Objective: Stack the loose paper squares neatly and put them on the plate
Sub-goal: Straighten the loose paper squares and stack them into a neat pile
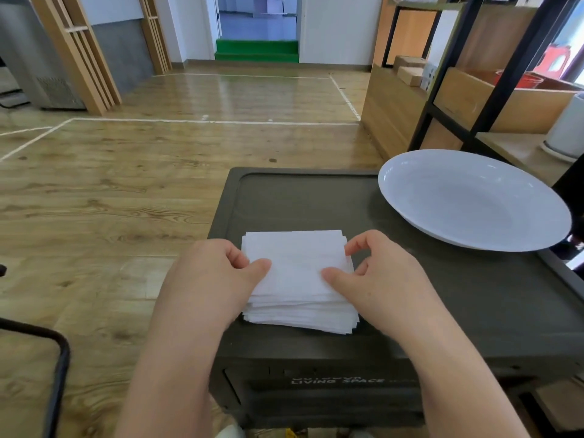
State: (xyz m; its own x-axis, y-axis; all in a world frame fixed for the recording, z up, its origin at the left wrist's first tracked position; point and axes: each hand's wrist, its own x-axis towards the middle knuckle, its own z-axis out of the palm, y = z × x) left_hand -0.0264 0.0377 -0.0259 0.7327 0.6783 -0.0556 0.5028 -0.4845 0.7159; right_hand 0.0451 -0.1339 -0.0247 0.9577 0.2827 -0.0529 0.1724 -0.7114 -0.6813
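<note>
A stack of white paper squares (297,263) lies on the near left part of a dark box lid (442,295); its lower sheets are fanned slightly at the front edge. My left hand (215,273) grips the stack's left side, thumb on top and fingers curled at the edge. My right hand (379,273) grips the right side, thumb pressed on the top sheet and fingers curled at the right edge. A large white plate (410,184) sits empty at the lid's far right corner, about a hand's width from the stack.
The dark box stands on a wooden floor (126,184). Wooden shelving with a black frame (442,99) rises close behind the plate on the right. A black metal bar (60,358) curves at the lower left. A white cylinder (565,131) stands on a shelf.
</note>
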